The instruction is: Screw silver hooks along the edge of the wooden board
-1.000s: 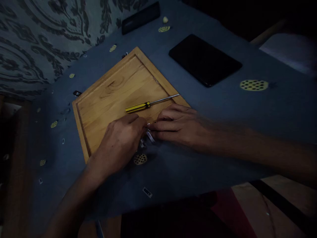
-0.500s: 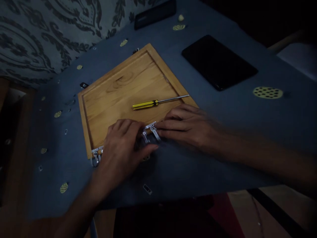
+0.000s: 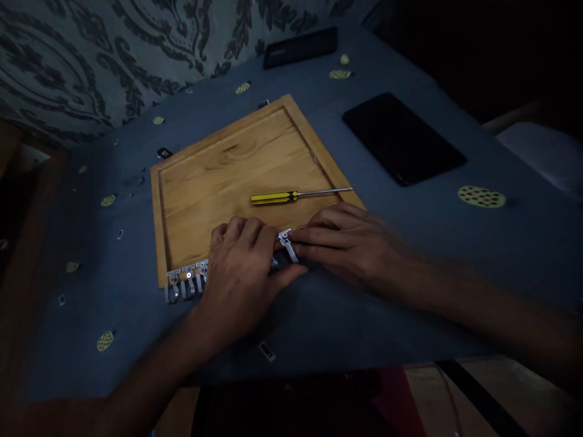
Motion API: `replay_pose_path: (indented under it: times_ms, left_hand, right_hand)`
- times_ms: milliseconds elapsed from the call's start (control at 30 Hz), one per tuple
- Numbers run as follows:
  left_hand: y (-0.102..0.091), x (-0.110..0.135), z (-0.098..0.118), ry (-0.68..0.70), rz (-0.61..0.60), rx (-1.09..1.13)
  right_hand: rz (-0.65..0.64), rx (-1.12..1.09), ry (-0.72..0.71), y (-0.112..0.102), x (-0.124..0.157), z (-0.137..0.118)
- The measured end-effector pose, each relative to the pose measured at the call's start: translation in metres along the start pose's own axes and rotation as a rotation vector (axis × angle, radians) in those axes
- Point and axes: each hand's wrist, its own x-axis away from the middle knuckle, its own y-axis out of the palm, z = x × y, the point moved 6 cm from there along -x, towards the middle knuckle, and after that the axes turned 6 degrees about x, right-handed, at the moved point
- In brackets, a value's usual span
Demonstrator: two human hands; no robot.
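Observation:
A framed wooden board point(image 3: 214, 200) lies on the table, with a rail of silver metal hooks point(image 3: 189, 276) along its near edge. My left hand point(image 3: 243, 273) grips the middle of the hook rail, fingers over the top and thumb below, covering several hooks. My right hand point(image 3: 353, 240) is closed around the rail's right end, with its fingertips beside an exposed hook; that end is hidden under the hand. On the board, just beyond my hands, rests a screwdriver point(image 3: 274, 198) with a yellow and black handle, its shaft reaching over the right frame edge.
A black tablet-like slab point(image 3: 403, 139) lies right of the board. At the back stands a dark oblong object point(image 3: 300, 47), with a small pale round thing point(image 3: 344, 59) near it. Dark hardware point(image 3: 164, 153) shows at the board's far edge. A patterned blue cloth point(image 3: 150, 364) covers the table.
The view has shifted slightly. My left hand has slid right along the hook rail, exposing more hooks at its left end. My right hand stays at the right end; the screwdriver lies as before.

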Motion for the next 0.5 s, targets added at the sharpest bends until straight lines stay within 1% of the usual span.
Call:
replay_pose_path:
  times_ms: [167,367,500]
  left_hand:
    - [0.0013,-0.0018,-0.001,-0.006,0.007,0.022]
    - [0.0012,-0.0043,-0.003,-0.029,-0.018,0.074]
    - [0.0018,-0.0049,-0.0044,-0.04,-0.026,0.063]
  right_hand:
    - [0.031,-0.009,0.0,-0.0047,-0.0024,-0.001]
    - [0.02,-0.036,0.002,-0.0032,-0.0017,-0.0004]
    - [0.01,-0.072,0.017,-0.0048,-0.0022,0.0005]
